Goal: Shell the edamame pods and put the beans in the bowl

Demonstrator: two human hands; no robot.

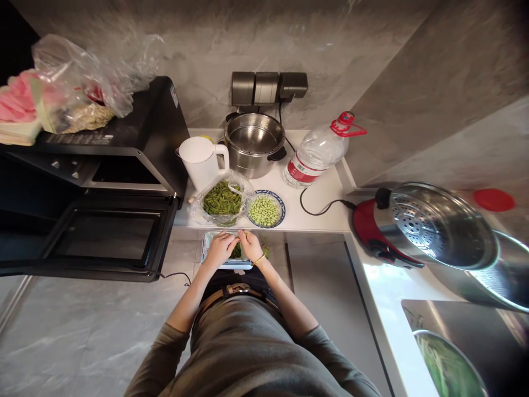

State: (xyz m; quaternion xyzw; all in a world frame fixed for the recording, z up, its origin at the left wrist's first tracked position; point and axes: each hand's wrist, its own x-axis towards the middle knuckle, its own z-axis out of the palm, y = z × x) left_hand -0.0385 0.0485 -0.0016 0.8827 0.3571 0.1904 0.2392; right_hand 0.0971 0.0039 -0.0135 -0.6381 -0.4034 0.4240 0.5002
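Observation:
My left hand (223, 246) and my right hand (249, 245) meet at the fingertips over a small bin (204, 255) in front of my belt. Their fingers are closed in a pinch around a green bean pod, mostly hidden by the fingers. Dark green pod shells (236, 252) show in the bin between my hands. Just beyond, on the counter, an open clear plastic bag (197, 208) holds a heap of green pods (223, 198). Right of it, a blue-rimmed plate (282, 205) carries shelled pale green beans (264, 211).
A white pitcher (199, 160), a steel pot (255, 143) and a large water bottle (316, 151) stand behind. An oven (161, 132) at left has its door (107, 231) hanging down. A red electric cooker (366, 226) and a sink (433, 314) are at right.

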